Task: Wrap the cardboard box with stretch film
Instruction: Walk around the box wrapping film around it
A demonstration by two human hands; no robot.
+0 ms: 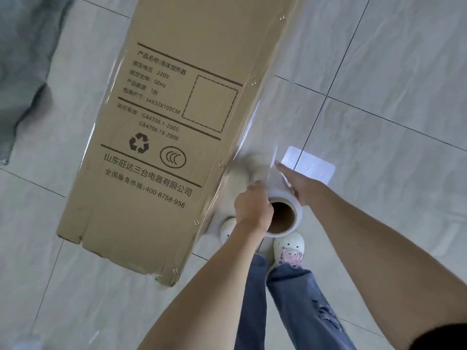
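Observation:
A tall brown cardboard box (177,109) with black printed text stands on the tiled floor, seen from above, with clear film over its printed face and right edge. Just right of its near corner I hold a roll of stretch film (283,210) upright, its brown cardboard core facing me. My left hand (252,208) grips the roll's left side near the top. My right hand (295,183) lies along the roll's right side with the forefinger stretched out. A sheet of film (262,137) runs from the roll up to the box's right edge.
Pale grey floor tiles (391,72) surround the box. My feet in white shoes (288,246) stand just under the roll. A white paper sheet (310,164) lies on the floor behind my right hand. Another person's grey trouser leg (22,72) is at the far left.

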